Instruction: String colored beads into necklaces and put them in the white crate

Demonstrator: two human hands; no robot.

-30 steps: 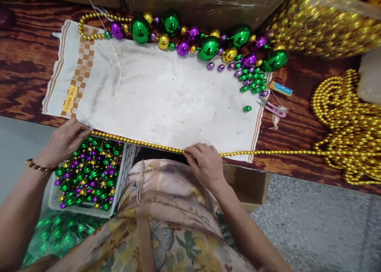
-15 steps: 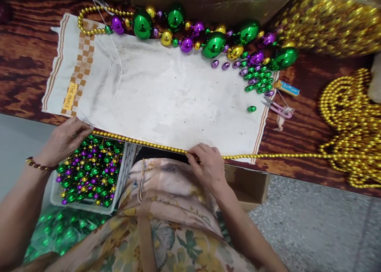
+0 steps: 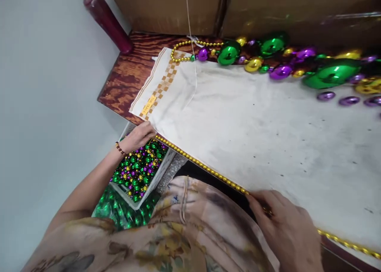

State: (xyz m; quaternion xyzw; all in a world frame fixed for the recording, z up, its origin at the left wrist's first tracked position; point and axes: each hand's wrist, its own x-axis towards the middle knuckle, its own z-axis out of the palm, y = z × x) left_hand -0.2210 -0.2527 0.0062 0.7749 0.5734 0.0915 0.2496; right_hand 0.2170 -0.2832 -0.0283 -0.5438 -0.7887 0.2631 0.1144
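A strand of gold beads (image 3: pixel 202 165) is stretched along the front edge of the table, over the hem of a white towel (image 3: pixel 232 117). My left hand (image 3: pixel 138 137) pinches its left end near the towel's checked band. Farther right, my right hand (image 3: pixel 285 224) is closed round the same strand, which runs on past it to the right. Along the back of the towel lies a necklace (image 3: pixel 229 52) of large green, purple and gold balls with a gold bead loop. A thin white thread (image 3: pixel 195 62) hangs down over the towel.
Below the table's left end stands a white bin (image 3: pixel 135 204) full of green, purple and gold beads, with a clear bag of green balls (image 3: pixel 119 208) beneath. A dark red bottle (image 3: pixel 108 22) stands at the back left corner. Cardboard boxes (image 3: pixel 291 10) line the back.
The view has swung left, bringing the bottle and table corner into sight and putting the scissors and gold bead pile out of it. Both hands still hold the taut strand.
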